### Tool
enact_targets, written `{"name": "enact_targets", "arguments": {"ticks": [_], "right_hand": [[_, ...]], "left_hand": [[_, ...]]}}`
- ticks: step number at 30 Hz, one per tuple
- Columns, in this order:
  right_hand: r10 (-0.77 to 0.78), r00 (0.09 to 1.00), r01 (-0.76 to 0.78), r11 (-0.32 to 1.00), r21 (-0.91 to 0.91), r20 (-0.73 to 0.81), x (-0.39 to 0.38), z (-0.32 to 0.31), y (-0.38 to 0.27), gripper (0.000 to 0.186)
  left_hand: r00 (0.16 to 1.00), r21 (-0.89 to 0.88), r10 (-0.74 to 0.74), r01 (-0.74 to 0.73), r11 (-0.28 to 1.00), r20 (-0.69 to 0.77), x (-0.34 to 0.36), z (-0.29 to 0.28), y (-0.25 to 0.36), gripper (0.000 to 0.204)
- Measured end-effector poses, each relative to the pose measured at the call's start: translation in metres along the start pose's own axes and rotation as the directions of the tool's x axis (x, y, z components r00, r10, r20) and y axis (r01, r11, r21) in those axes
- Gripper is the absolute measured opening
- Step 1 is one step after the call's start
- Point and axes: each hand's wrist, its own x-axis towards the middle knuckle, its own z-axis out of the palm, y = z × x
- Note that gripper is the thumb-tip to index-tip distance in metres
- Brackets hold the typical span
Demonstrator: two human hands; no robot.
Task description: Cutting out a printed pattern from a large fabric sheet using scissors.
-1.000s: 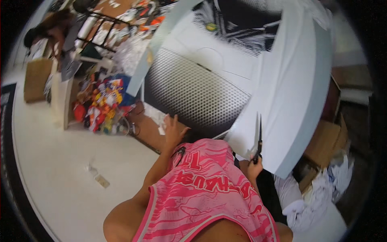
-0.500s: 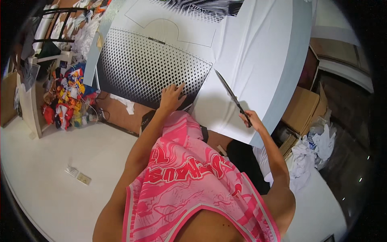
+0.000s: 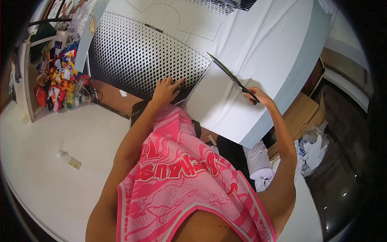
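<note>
My left hand [image 3: 164, 90] lies with fingers spread on the lower part of a printed fabric panel [image 3: 137, 48] with a black-and-white diamond pattern fading to dark. My right hand [image 3: 258, 96] grips long black scissors [image 3: 227, 71] by the handles. Their blade tips reach the panel's right corner, along the border with wrinkled white fabric [image 3: 258, 56]. A thin drawn outline runs across the white area above the diamonds. The cloth lies on a surface with a pale grey-blue margin [image 3: 294, 92] along the right side.
Colourful scraps [image 3: 62, 82] are heaped at the left beside a white wooden frame [image 3: 26, 70]. Flattened cardboard [image 3: 302, 113], white scraps [image 3: 312, 155] and a white roll [image 3: 260, 171] are at right. A socket [image 3: 73, 163] sits on the pale surface at lower left.
My left hand has moved from the fabric's lower edge onto the patterned panel. The scissors, upright a second ago, now slant left to the panel's corner. The view has shifted.
</note>
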Motion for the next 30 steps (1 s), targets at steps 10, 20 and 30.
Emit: {"name": "enact_targets", "arguments": {"ticks": [10, 20, 30], "right_hand": [[-0.033, 0.997, 0.038, 0.997, -0.071, 0.073, 0.023, -0.018, -0.004, 0.033], [-0.081, 0.993, 0.091, 0.988, -0.125, 0.080, 0.029, -0.012, -0.016, 0.035], [-0.036, 0.998, 0.041, 0.994, -0.104, 0.051, 0.032, -0.013, -0.013, 0.036]], "left_hand": [[0.999, 0.016, 0.003, -0.002, 1.000, -0.043, 0.001, -0.001, 0.002, 0.064], [0.998, 0.014, -0.006, 0.007, 1.000, -0.056, 0.000, 0.000, 0.003, 0.065], [0.999, 0.011, -0.021, 0.021, 1.000, -0.048, 0.000, -0.001, 0.007, 0.065]]}}
